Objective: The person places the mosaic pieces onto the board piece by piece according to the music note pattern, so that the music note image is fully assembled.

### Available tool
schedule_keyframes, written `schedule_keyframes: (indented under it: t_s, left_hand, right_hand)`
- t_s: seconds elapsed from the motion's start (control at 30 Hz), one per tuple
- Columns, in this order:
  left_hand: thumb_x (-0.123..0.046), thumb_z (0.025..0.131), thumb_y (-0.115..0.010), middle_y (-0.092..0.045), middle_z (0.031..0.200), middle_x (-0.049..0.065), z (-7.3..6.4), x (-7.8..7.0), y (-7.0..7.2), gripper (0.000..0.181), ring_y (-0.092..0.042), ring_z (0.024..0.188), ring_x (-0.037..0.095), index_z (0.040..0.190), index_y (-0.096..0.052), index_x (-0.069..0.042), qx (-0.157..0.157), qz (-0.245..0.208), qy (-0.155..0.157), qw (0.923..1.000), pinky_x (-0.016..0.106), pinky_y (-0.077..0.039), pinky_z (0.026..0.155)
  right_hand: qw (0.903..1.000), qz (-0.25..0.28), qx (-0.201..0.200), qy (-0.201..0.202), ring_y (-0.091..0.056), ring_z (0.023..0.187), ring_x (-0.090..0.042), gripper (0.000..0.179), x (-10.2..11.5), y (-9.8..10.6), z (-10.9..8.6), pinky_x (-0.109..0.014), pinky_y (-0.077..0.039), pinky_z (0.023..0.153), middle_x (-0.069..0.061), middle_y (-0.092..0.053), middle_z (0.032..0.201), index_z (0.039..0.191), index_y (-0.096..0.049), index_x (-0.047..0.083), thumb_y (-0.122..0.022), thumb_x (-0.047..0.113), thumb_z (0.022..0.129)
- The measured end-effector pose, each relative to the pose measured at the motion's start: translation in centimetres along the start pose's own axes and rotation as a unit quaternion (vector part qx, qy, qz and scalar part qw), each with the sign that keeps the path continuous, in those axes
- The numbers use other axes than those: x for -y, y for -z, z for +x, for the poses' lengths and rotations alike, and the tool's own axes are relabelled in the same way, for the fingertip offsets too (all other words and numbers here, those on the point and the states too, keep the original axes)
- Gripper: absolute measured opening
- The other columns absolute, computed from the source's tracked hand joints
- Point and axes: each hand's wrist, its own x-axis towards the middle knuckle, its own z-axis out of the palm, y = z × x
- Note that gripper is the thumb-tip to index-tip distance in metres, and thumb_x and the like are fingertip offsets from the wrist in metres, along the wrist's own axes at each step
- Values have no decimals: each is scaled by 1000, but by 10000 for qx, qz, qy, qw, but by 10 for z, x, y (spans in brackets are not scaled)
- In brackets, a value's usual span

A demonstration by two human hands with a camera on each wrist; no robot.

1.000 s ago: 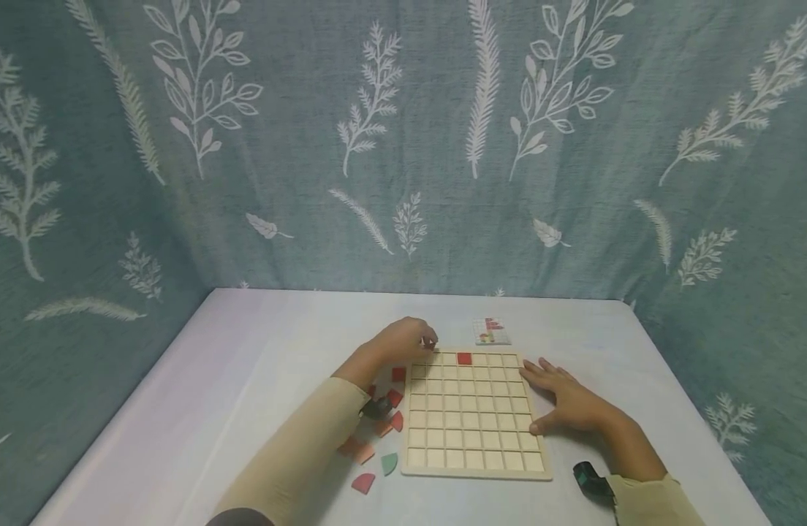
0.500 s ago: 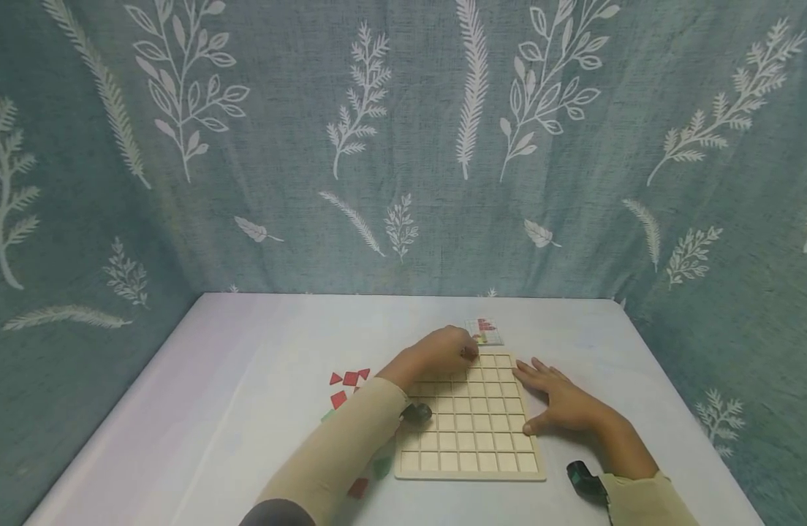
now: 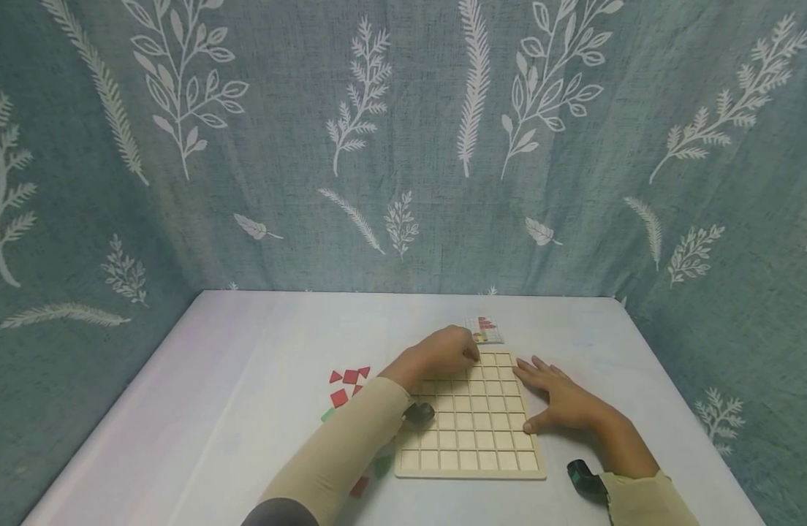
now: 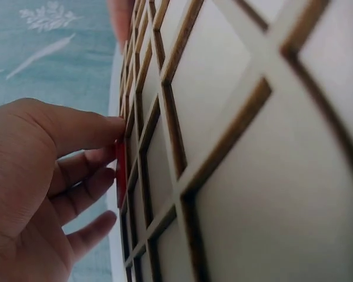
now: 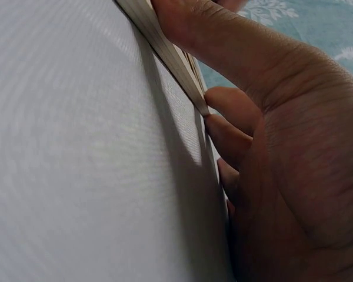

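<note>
A pale wooden board (image 3: 471, 470) with a grid of square recesses lies on the white table. My left hand (image 3: 443, 351) reaches across its far left part, fingertips down at the far row. In the left wrist view, thumb and fingers pinch a red tile (image 4: 121, 176) right at the grid; its shape shows only edge-on. The thumb tip overlaps the tile's upper end there. My right hand (image 3: 561, 398) lies spread along the board's right side, its thumb and fingertips touching the edge. In the right wrist view, the thumb (image 5: 223, 41) rests at the board's side.
Left of the board lie several red tiles (image 3: 351, 377), squares and triangles, and a green tile (image 3: 327, 414). My left sleeve (image 3: 338, 446) partly covers other tiles near it. A printed pattern card (image 3: 490, 330) lies beyond the board. Leaf-patterned teal cloth (image 3: 403, 146) hangs behind the table.
My left hand has moved right from the board's far left corner with a red tile, then stays at the far row. The right hand keeps its place at the edge.
</note>
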Motion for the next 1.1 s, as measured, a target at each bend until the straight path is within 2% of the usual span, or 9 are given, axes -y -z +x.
schedule_keyframes:
  t_s: [0.17,0.4,0.63,0.7,0.87,0.97,1.1]
  left_hand:
    - [-16,93,-66,-70,102,-8,-2,-1,3,15,-62,102,10,104,-77,-15,33,180,44,9998,22,-47,88]
    - [-19,92,-67,-71,95,-7,-2,-2,5,13,-65,93,9,99,-78,-15,-69,334,35,9994,23,-51,80]
    - [-23,94,-65,-67,87,-10,-6,0,7,13,-62,85,7,93,-77,-17,-23,388,-33,9992,23,-49,79]
    - [-22,95,-64,-66,90,-9,-11,1,9,14,-62,88,7,96,-77,-17,-39,312,65,9995,25,-49,81]
    - [-17,94,-60,-68,107,-5,-33,11,19,23,-61,107,14,112,-74,-13,-141,90,623,9979,30,-48,91]
    - [-15,93,-60,-68,112,-2,-46,20,26,24,-59,113,18,114,-73,-11,-195,135,810,9964,33,-47,94]
    - [-14,93,-60,-68,113,0,-66,35,33,25,-60,112,19,114,-72,-10,-255,378,915,9948,34,-48,93]
  right_hand:
    - [10000,8,43,64,-7,145,-40,114,1,1,-1,-56,-2,112,-12,-24,157,150,-34,5,-83,56,61]
    - [10000,1,-30,-27,-7,145,-40,114,1,2,1,-56,-1,112,-12,-24,157,150,-36,6,-84,56,59]
    - [10000,-44,-3,-3,-7,145,-39,114,0,0,1,-56,-2,112,-12,-24,157,150,-35,6,-83,56,60]
    - [10000,-45,-2,18,-7,145,-40,114,0,1,0,-56,-2,112,-13,-23,157,150,-35,5,-83,56,60]
    - [9999,-94,22,50,-7,144,-40,114,2,1,1,-57,-3,112,-13,-23,157,150,-35,5,-83,57,60]
    - [9999,-137,29,41,-7,144,-40,114,2,0,2,-57,-3,112,-13,-23,157,150,-35,5,-83,56,60]
    - [9999,-142,5,19,-7,144,-40,114,1,-1,2,-57,-2,112,-13,-24,157,150,-35,5,-83,56,60]
